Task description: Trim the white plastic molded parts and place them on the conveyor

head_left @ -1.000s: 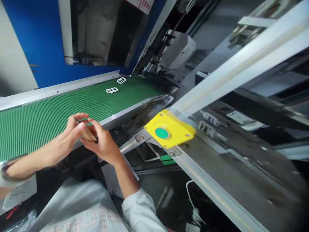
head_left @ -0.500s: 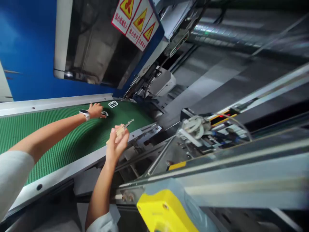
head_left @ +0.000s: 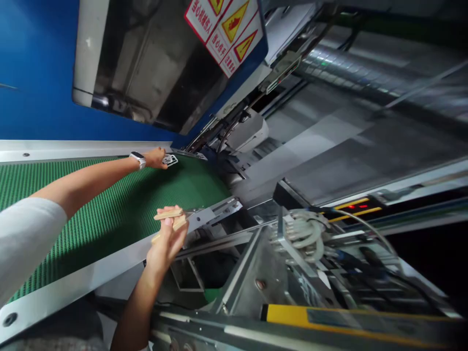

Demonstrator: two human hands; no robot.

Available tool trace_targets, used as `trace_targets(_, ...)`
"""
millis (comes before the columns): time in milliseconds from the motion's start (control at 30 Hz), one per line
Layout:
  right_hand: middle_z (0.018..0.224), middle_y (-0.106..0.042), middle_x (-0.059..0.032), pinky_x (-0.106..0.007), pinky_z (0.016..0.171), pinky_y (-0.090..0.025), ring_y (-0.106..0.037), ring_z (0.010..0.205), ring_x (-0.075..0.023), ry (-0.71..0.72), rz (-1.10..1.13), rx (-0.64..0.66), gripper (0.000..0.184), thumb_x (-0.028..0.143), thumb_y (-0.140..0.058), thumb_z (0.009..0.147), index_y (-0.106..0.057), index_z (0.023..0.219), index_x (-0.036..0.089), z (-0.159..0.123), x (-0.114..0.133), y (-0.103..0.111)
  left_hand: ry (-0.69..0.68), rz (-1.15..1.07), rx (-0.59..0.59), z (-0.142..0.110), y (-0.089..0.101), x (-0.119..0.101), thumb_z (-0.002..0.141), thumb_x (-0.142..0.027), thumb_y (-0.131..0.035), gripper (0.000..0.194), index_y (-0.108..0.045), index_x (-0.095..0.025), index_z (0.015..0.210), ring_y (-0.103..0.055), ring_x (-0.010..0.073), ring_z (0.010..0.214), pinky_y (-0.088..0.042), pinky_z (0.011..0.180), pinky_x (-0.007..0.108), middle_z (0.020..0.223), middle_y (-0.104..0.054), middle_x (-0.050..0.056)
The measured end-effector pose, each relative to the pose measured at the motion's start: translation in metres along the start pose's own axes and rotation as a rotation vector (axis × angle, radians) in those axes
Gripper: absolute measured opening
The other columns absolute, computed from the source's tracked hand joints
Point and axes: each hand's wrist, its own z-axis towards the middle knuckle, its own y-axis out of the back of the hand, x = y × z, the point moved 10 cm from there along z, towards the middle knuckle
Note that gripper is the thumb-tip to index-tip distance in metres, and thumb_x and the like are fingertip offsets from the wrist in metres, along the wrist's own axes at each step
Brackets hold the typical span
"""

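Note:
My left hand (head_left: 156, 158) reaches far along the green conveyor belt (head_left: 109, 204) and closes on small white plastic parts (head_left: 170, 159) near the belt's far end. A watch sits on that wrist. My right hand (head_left: 168, 239) hovers over the belt's near metal rail (head_left: 91, 275), gripping a tool with tan handles (head_left: 168, 214), like small cutters, its metal tip pointing right.
A blue machine housing (head_left: 36, 73) with a dark window stands behind the belt, bearing red and yellow warning signs (head_left: 228, 29). Metal framework, coiled white cables (head_left: 305, 234) and a yellow-striped rail (head_left: 329, 317) fill the right side.
My left hand has gone from working beside the right hand to reaching out along the belt, first to one white part, then to the farther one. The view tilted upward.

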Motion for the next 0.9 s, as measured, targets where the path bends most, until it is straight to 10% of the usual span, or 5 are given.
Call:
trace_targets(333, 0.109, -0.065, -0.007, -0.04, 0.096, -0.053, -0.066, 0.102, -0.0191, 0.012, -0.089, 0.03, 0.025, 0.035, -0.061, 0.093, -0.056, 0.114, 0.023, -0.008, 0.007, -0.001, 0.287, 0.019, -0.062, 0.029, -0.011, 0.002, 0.099, -0.038, -0.066, 0.042, -0.06, -0.015, 0.133, -0.062, 0.0272, 0.121, -0.055, 0.102, 0.05, 0.136, -0.06, 0.013)
trace_targets(567, 0.109, -0.063, -0.0071, -0.042, 0.097, -0.053, -0.066, 0.101, -0.0196, 0.079, 0.008, 0.015, 0.02, 0.033, -0.058, 0.096, -0.056, 0.114, 0.024, -0.007, 0.006, -0.002, 0.224, -0.062, -0.048, -0.003, 0.024, -0.016, 0.098, -0.038, -0.067, 0.037, -0.063, -0.014, 0.125, -0.064, 0.0245, 0.114, -0.056, 0.099, 0.047, 0.127, -0.064, 0.012)
trace_targets(767, 0.087, -0.057, 0.0025, -0.033, 0.084, -0.055, -0.064, 0.08, -0.0134, 0.054, 0.189, -0.024, 0.026, 0.034, -0.062, 0.095, -0.055, 0.119, 0.027, 0.002, -0.002, 0.003, 0.076, -0.281, 0.072, -0.148, 0.059, -0.028, 0.087, -0.051, -0.067, 0.042, -0.075, -0.012, 0.103, -0.065, 0.0184, 0.076, -0.047, 0.066, 0.027, 0.085, -0.072, 0.006)
trace_targets(900, 0.11, -0.064, -0.0024, -0.028, 0.073, -0.053, -0.061, 0.075, -0.0096, -0.062, 0.3, 0.318, 0.034, 0.039, -0.077, 0.084, -0.062, 0.112, 0.027, -0.021, 0.007, -0.038, 0.04, -0.48, 0.147, -0.292, 0.063, -0.024, 0.083, -0.058, -0.066, 0.047, -0.075, -0.019, 0.106, -0.061, 0.0162, 0.068, -0.042, 0.059, 0.024, 0.083, -0.071, 0.004)
